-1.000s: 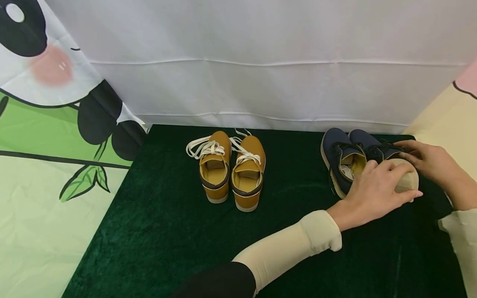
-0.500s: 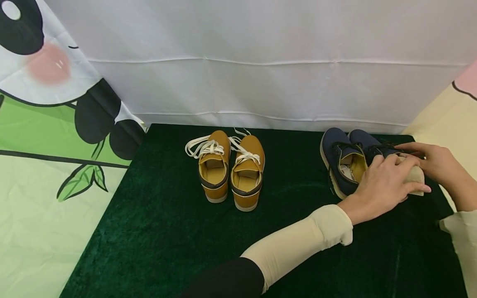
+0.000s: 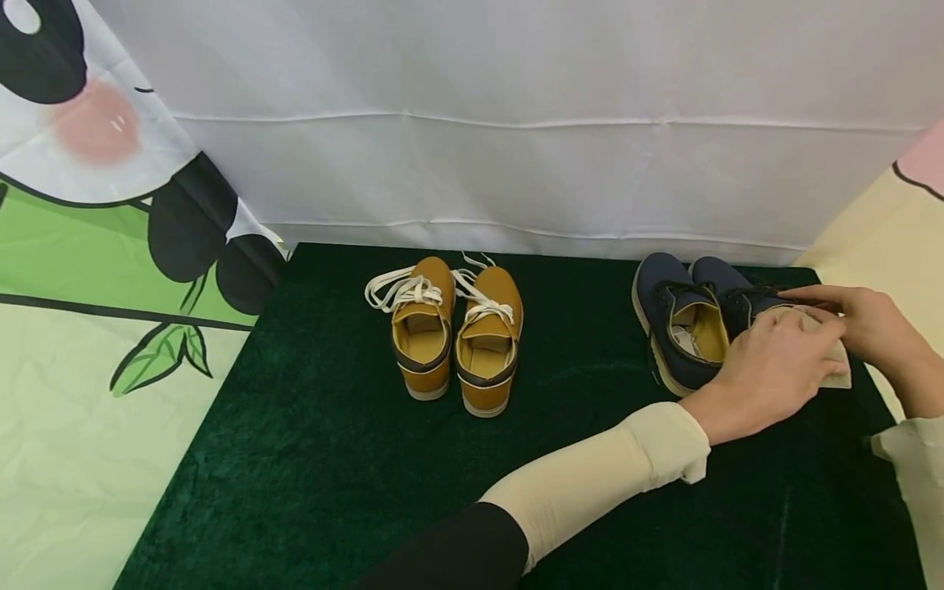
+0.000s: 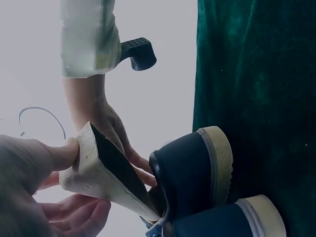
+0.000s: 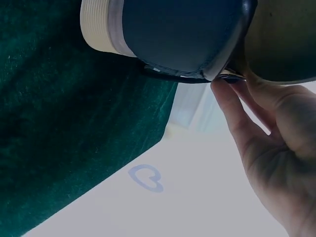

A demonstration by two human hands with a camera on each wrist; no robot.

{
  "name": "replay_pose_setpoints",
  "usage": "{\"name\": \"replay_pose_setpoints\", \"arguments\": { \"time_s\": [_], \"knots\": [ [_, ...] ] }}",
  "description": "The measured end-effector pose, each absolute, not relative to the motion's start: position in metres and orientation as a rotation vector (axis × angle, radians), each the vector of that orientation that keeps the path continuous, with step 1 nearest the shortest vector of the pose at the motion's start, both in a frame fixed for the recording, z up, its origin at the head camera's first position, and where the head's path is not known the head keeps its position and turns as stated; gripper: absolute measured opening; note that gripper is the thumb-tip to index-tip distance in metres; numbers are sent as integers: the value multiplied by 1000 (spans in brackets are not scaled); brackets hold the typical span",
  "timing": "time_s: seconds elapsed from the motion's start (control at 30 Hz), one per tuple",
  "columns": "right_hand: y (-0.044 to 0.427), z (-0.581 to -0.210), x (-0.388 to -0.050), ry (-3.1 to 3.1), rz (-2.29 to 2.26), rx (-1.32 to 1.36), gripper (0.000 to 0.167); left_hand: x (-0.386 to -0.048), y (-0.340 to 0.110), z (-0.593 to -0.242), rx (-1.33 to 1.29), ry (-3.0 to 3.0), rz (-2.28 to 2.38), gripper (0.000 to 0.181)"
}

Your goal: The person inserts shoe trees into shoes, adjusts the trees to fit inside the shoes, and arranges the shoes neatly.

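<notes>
My left hand point(image 3: 774, 373) holds a beige insole point(image 3: 839, 375) at the opening of the right navy shoe point(image 3: 724, 277). In the left wrist view the insole point(image 4: 91, 170) stands tilted, pale on one face and dark on the other. The thumb and fingers of the left hand point(image 4: 29, 168) are round its wide end, while its narrow end goes into the shoe point(image 4: 185, 160). At the lace side, my right hand point(image 3: 878, 328) pinches the shoe's edge between thumb and fingers, also visible in the right wrist view, where the hand point(image 5: 281, 143) lies below the insole.
The other navy shoe point(image 3: 660, 270), with a yellow lining, stands just left. Two mustard shoes point(image 3: 487, 400) with white laces stand mid-table on the dark green cloth point(image 3: 295, 459). A white curtain point(image 3: 457, 123) hangs behind, and a printed cloth point(image 3: 59, 246) at the left.
My left hand has moved to the right with the insole, whose rounded end now sits farther right and is more covered by the fingers. The right hand stays nearly in place at the shoe.
</notes>
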State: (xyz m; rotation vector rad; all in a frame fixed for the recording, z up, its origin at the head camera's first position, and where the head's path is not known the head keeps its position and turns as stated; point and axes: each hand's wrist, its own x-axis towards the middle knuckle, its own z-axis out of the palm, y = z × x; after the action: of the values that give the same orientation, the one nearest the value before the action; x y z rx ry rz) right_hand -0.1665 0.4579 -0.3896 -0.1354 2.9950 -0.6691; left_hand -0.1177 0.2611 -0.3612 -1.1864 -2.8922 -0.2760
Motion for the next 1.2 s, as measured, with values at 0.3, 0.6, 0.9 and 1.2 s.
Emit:
{"name": "replay_pose_setpoints", "arguments": {
  "time_s": [0.3,0.6,0.9,1.2],
  "knots": [
    [458,-389,-162,3017,-687,-209,36,-124,284,-359,-1150,-2879,-120,43],
    [463,-387,-167,2976,-626,-87,42,-134,291,-370,-1090,-2866,-84,49],
    [467,-392,-165,2936,-668,-12,43,-147,286,-376,-1051,-3063,-310,56],
    [468,-393,-164,2913,-704,32,51,-167,273,-379,-983,-3111,-299,75]
  ]
}}
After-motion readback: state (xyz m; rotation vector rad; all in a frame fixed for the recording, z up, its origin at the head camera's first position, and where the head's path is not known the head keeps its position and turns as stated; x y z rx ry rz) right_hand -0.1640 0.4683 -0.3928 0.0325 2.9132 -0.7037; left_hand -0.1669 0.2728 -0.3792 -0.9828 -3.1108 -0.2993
